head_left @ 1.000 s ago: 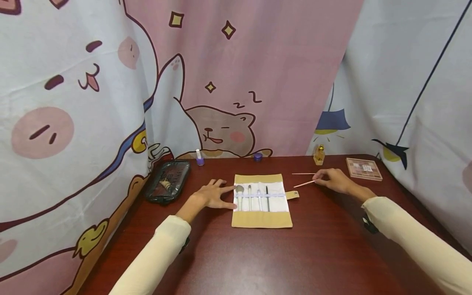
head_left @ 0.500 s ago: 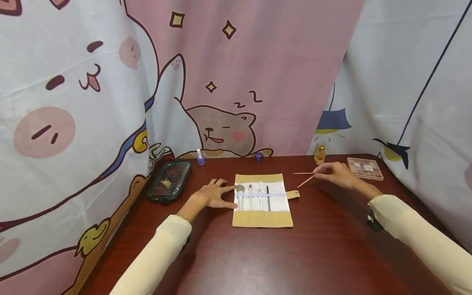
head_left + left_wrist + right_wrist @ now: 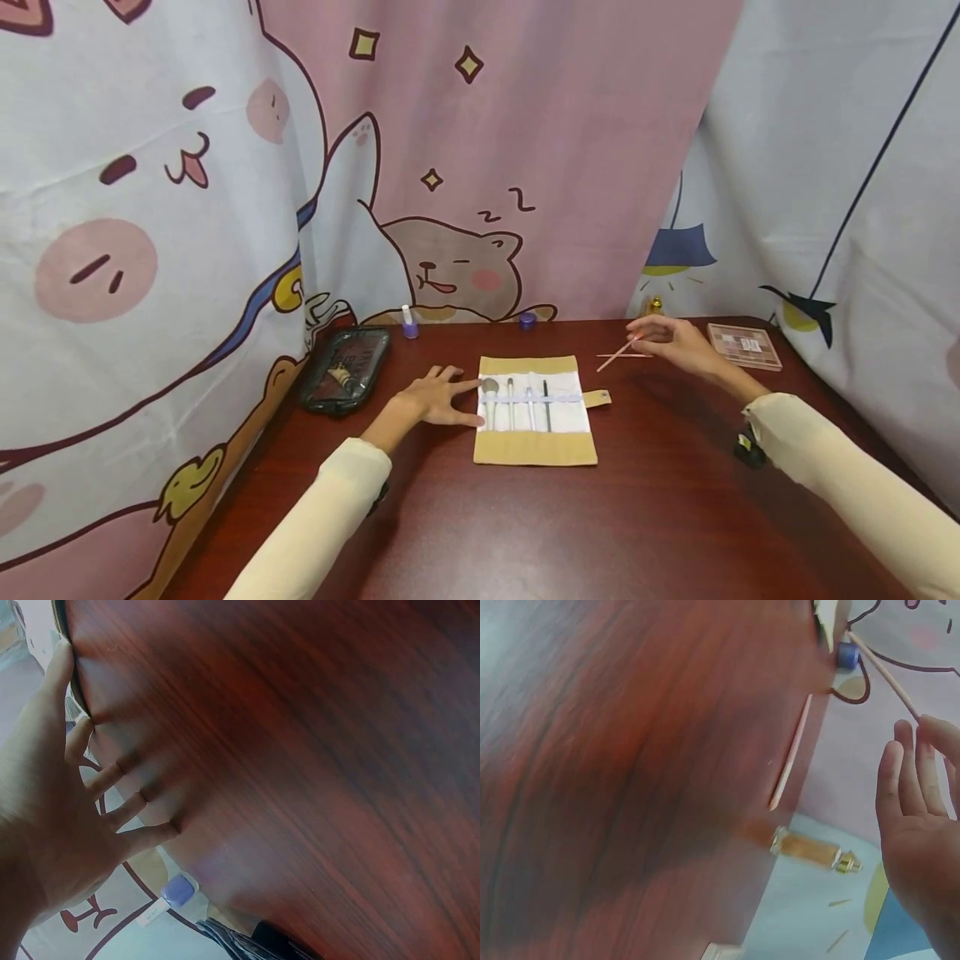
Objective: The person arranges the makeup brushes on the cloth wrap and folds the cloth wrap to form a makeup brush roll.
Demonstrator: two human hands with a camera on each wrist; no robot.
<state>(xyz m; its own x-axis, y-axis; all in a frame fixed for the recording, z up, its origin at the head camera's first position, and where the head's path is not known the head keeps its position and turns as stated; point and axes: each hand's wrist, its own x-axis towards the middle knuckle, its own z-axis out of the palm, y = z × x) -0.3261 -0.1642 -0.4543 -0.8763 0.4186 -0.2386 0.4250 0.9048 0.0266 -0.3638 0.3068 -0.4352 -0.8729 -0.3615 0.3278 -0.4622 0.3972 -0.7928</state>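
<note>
The right hand (image 3: 678,343) holds a thin pink brush (image 3: 618,354) pinched at its near end between fingertips, lifted clear of the table (image 3: 675,500) and slanting down and away from the fingers toward the brush roll (image 3: 534,408). I judge the stick to be very light and stiff but slender, so it could twist or slip in a loose pinch; a hold a little further along the handle, rather than at the very tip, would steady it, and the bristle end is best left untouched. A second pink stick (image 3: 790,754) lies flat on the wood just below and beyond the raised one, near the fingers, with a small amber bottle (image 3: 810,850) on the far side of the hand and an eyeshadow palette (image 3: 744,345) to its outer side. The right wrist is bent up, forearm reaching forward over the table. The left hand (image 3: 435,397) lies flat, fingers spread and straight, its fingertips touching the near edge of the brush roll, where four brushes (image 3: 517,402) sit under an elastic band. A dark pouch (image 3: 343,367) rests out beyond the back of that hand.
</note>
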